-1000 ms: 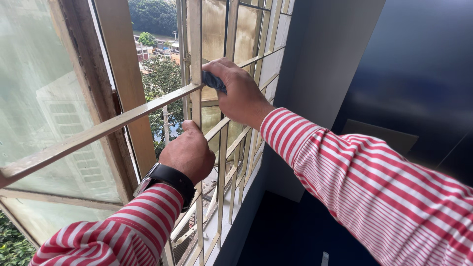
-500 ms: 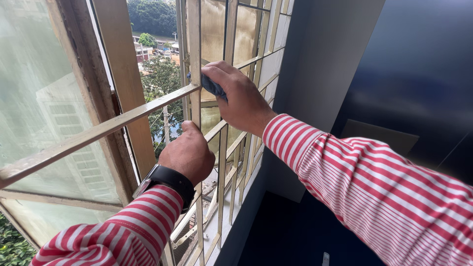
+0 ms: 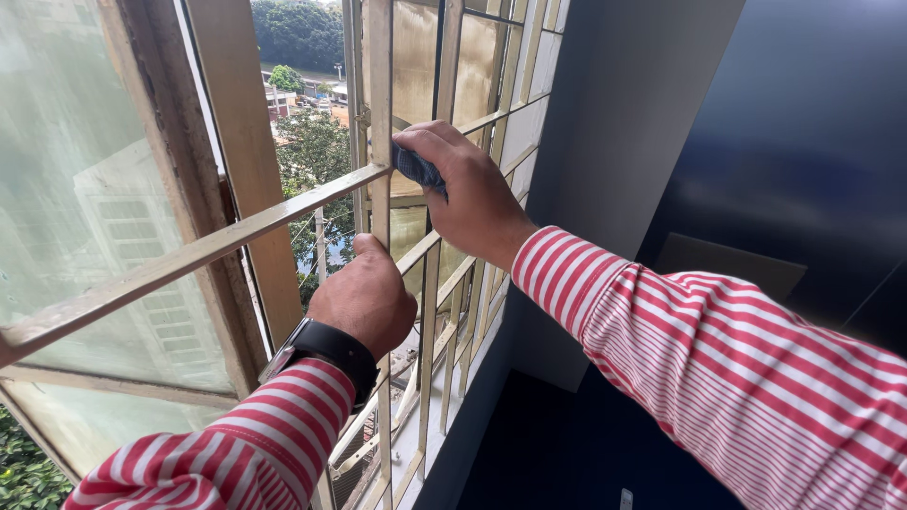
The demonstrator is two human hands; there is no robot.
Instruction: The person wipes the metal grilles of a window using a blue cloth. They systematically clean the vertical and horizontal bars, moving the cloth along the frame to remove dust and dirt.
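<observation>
Compared with a second ago, the right hand [image 3: 468,189] has slid its small blue-grey folded cloth [image 3: 418,168] a little leftward and down along the cream-painted metal window grille [image 3: 380,113], so the cloth now sits close to where the slanting crossbar meets an upright; the left hand [image 3: 367,295] has hardly shifted. The right hand's fingers are curled over the cloth, pinching it against the bar with the thumb below. The left hand is closed in a fist round a vertical bar lower down, a black wristwatch [image 3: 326,348] showing at the cuff of the red-and-white striped sleeve [image 3: 746,378]. Judging by its folds, the cloth is soft, light and limp, best gripped bunched in the fingers and pressed flat to the bar. The grille looks rigid, with worn, chipped paint. Beyond it stands an open frosted-glass window sash [image 3: 85,189].
</observation>
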